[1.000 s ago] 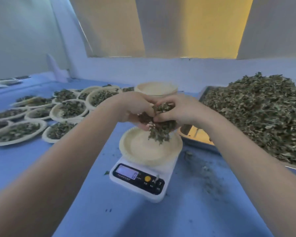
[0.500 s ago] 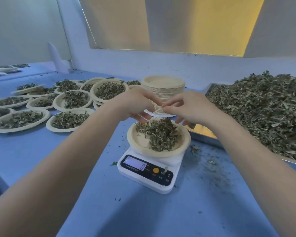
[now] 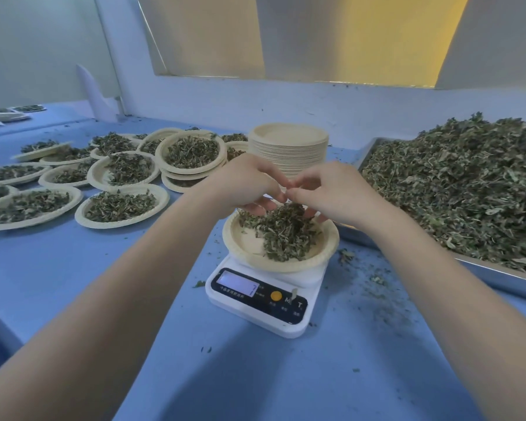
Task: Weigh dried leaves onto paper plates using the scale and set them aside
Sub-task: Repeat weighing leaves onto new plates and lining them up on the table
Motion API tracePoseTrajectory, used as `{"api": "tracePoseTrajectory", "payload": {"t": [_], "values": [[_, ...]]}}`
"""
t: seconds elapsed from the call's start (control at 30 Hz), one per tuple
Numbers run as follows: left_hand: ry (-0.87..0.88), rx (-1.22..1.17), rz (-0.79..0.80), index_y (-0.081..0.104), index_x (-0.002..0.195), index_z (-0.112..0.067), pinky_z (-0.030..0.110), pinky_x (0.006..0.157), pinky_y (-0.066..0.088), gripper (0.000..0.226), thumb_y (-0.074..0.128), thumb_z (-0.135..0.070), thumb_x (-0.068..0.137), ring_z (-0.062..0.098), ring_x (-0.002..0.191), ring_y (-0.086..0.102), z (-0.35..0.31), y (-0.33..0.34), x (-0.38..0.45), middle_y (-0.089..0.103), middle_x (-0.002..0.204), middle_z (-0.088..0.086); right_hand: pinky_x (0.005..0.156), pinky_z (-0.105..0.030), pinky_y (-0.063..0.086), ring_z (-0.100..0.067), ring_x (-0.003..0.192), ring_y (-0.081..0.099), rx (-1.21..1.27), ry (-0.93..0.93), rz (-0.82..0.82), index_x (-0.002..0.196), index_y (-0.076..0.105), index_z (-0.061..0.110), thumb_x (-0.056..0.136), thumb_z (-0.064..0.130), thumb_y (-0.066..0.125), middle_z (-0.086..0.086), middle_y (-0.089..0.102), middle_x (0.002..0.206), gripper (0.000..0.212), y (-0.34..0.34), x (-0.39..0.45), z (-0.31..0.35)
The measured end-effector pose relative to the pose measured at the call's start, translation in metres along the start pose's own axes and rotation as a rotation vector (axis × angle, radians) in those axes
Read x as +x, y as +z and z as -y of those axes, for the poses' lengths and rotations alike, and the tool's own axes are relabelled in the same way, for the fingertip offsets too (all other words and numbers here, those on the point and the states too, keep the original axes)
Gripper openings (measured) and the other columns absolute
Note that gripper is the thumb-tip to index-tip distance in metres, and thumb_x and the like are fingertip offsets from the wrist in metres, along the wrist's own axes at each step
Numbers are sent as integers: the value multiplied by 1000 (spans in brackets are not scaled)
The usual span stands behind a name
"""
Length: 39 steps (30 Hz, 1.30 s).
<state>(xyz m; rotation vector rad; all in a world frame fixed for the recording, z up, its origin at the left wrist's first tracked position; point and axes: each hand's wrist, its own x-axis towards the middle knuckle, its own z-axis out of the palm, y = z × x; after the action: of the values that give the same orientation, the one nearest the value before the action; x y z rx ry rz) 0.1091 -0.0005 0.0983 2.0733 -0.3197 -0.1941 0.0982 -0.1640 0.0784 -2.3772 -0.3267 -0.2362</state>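
Note:
A white digital scale [image 3: 257, 302] stands on the blue table with a paper plate [image 3: 327, 253] on its platform. A heap of dried leaves [image 3: 286, 232] lies in that plate. My left hand [image 3: 246, 185] and my right hand [image 3: 331, 194] hover just above the plate's far side. Their loosely curled fingertips meet over the leaves, and I see nothing held between them. The lower fingers of both hands reach down close to the heap. The scale's display is lit but I cannot read it.
A metal tray [image 3: 498, 276] piled high with loose dried leaves [image 3: 468, 189] fills the right side. A tall stack of empty plates [image 3: 289, 147] stands behind the scale. Several filled plates [image 3: 122, 206] cover the table's left half. Leaf crumbs [image 3: 374, 281] lie right of the scale.
Both hands let a clump of leaves fall onto the plate on the scale, then drew their fingertips together above the heap. The view has shifted slightly.

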Motion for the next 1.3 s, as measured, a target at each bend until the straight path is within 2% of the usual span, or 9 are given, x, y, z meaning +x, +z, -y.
{"api": "tracePoseTrajectory", "payload": {"t": [0.27, 0.37, 0.43, 0.5, 0.77, 0.93, 1.03, 1.2, 1.3], "values": [[45, 28, -86, 70, 86, -23, 26, 62, 55, 22, 58, -5, 86, 14, 70, 59, -1, 14, 10, 66, 91, 6, 68, -26, 55, -3, 60, 63, -44, 47, -36, 101, 68, 30, 86, 38, 64, 8, 68, 90, 18, -17, -10, -18], [23, 102, -250, 67, 95, -30, 37, 76, 53, 24, 54, -11, 89, 16, 78, 57, 18, 4, 9, 65, 99, 3, 82, -21, 41, -1, 91, 56, -87, 114, 101, 130, 53, 32, 68, 65, 69, 12, 61, 113, 72, -29, -19, -33], [-48, 71, -278, 62, 114, -27, 25, 68, 46, 28, 54, -14, 90, 8, 78, 55, 37, 1, 6, 60, 95, -8, 98, -21, 32, -4, 123, 42, -92, 170, 323, 147, 28, 33, 46, 76, 74, 16, 40, 142, 119, -32, -26, -43], [-118, 24, -274, 56, 126, -23, 23, 68, 38, 35, 56, -20, 91, 4, 78, 51, 53, 4, 4, 55, 89, -13, 111, -27, 20, -5, 139, 20, -151, 139, 473, 151, 11, 32, 40, 73, 77, 17, 19, 153, 135, -26, -30, -47], [-121, -93, -313, 50, 134, -18, 29, 86, 36, 43, 55, -28, 93, 13, 105, 47, 59, 7, -4, 52, 127, -2, 115, -30, 15, -8, 141, 15, -133, 40, 420, 152, 5, 30, 41, 64, 79, 13, 15, 155, 137, -6, -22, -41], [-75, -77, -409, 59, 112, -20, 31, 81, 41, 21, 55, -21, 91, 16, 88, 52, 48, -28, -7, 59, 98, -1, 102, -17, 16, 7, 125, 22, -65, -38, 386, 151, 6, 37, 37, 65, 81, 17, 19, 155, 140, -7, 3, -16], [-66, -23, -475, 58, 87, -21, 28, 61, 36, 11, 51, -13, 90, 18, 60, 45, 52, -61, -7, 53, 77, 3, 105, -18, 17, 5, 130, 22, -66, -103, 392, 151, 10, 34, 39, 61, 81, 16, 21, 154, 136, 5, 32, 14], [-160, 94, -633, 64, 101, -31, 22, 52, 33, 25, 50, -15, 89, 14, 53, 43, 77, -131, 0, 57, 68, -5, 116, -33, 23, -7, 140, 25, -104, -230, 451, 151, 16, 25, 49, 54, 87, 12, 24, 155, 127, 51, 96, 66], [-200, 137, -720, 66, 109, -28, 20, 50, 36, 29, 47, -18, 89, 16, 53, 47, 97, -172, 12, 56, 74, -10, 106, -16, 17, -8, 142, 21, -134, -249, 481, 153, 10, 24, 56, 50, 86, 12, 18, 157, 126, 81, 140, 87]]}}
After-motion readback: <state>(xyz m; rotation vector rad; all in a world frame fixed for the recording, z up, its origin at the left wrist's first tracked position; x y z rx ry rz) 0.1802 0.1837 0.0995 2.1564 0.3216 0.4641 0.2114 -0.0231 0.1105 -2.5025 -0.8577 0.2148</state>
